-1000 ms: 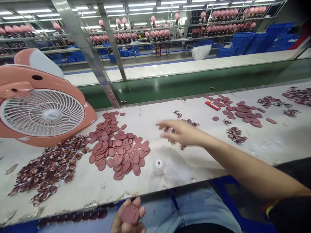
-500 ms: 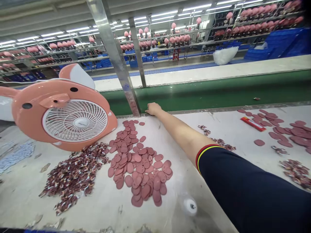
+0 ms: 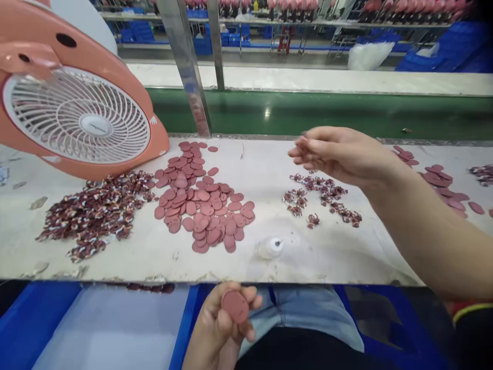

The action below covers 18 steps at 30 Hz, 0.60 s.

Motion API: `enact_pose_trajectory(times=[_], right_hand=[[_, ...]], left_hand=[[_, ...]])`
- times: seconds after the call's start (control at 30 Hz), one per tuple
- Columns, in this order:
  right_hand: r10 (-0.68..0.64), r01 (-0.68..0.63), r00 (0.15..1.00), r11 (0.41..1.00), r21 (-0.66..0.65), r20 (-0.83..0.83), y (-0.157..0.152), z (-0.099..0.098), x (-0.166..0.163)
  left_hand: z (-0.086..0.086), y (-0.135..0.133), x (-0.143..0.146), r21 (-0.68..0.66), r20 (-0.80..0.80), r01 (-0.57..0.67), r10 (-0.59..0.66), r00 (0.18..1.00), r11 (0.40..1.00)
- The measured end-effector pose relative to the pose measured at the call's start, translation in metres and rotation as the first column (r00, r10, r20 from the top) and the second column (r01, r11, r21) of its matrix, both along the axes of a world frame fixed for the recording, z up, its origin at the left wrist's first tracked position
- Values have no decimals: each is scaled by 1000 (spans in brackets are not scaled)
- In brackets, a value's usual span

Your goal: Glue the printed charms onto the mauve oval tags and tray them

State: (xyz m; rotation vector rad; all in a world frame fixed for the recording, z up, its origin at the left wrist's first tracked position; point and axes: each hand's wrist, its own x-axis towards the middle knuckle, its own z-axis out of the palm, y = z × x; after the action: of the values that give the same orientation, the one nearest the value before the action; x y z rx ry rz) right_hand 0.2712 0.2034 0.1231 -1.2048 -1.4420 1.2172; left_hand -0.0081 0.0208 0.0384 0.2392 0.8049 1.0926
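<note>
Salmon-coloured fan (image 3: pixel 96 126) and white bottle (image 3: pixel 271 248) flank piled discs (image 3: pixel 206 216); left grip (image 3: pixel 215 329) pinches one disc (image 3: pixel 234 307); right grip (image 3: pixel 337 154) hovers, curled, contents unclear.

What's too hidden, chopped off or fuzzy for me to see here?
Whether the right hand holds anything: head view, curled, blurred fingers hide it.
The back of the reddish disc: head view, turned away toward the left hand.
The left side of the fan: head view, cut off by the picture edge.
The writing on its hub: head view, too small and blurred.
The far end of the blue bin: head view, covered by the table.
</note>
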Motion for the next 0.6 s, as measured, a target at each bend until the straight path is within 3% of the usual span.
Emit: enact_pose_trajectory(times=[0.07, 0.13, 0.23, 0.37, 0.5, 0.6], right_hand=[[38, -38, 997, 999, 5, -71, -55, -3, -1], [157, -163, 984, 984, -65, -86, -100, -8, -10], [288, -300, 953, 932, -202, -91, -144, -17, -28], [339, -338, 940, 916, -214, -37, -165, -26, -48], [323, -320, 942, 946, -42, 97, -170, -27, -57], [359, -375, 917, 924, 72, 176, -171, -27, -58]], left_hand=[[4, -2, 9, -28, 15, 56, -55, 998, 998], [5, -6, 15, -42, 44, 118, -116, 992, 992], [3, -11, 19, -58, 75, 204, -200, 977, 977], [3, -19, 21, -21, 81, 244, -242, 967, 969], [5, -26, 22, 12, 73, 250, -250, 966, 968], [6, -29, 21, 9, 84, 245, -245, 966, 970]])
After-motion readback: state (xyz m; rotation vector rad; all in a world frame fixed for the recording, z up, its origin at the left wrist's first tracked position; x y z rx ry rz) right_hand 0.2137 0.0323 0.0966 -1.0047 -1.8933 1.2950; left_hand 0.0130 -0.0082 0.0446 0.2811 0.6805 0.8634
